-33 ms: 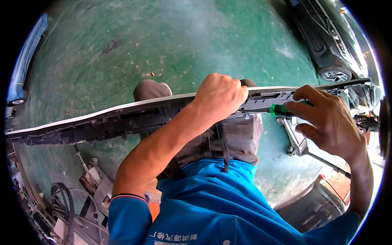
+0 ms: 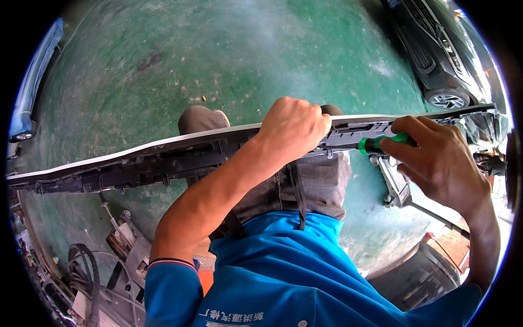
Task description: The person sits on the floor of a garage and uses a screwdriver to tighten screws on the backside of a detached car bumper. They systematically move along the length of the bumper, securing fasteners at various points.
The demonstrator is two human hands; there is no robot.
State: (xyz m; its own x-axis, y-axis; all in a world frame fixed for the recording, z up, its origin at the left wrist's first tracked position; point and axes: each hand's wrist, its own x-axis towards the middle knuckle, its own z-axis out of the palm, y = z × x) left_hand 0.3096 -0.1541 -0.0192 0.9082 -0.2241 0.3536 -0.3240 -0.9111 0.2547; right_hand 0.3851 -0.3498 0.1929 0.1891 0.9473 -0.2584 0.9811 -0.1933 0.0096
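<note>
A long car bumper panel (image 2: 136, 158), white on its outer edge and dark grey inside, stretches across the view from far left to far right at waist height. My left hand (image 2: 291, 131) is clenched over its top edge near the middle. My right hand (image 2: 436, 161) grips a green-handled screwdriver (image 2: 375, 144), whose tip points left into the panel's grey inner side, just right of my left hand. The tip itself is hidden against the panel.
A green painted floor (image 2: 245, 49) lies below. A black car (image 2: 436, 60) stands at the upper right and a blue car (image 2: 30, 92) at the far left. A metal stand (image 2: 395, 188) sits under the panel's right end. Hoses and tools (image 2: 87, 272) clutter the lower left.
</note>
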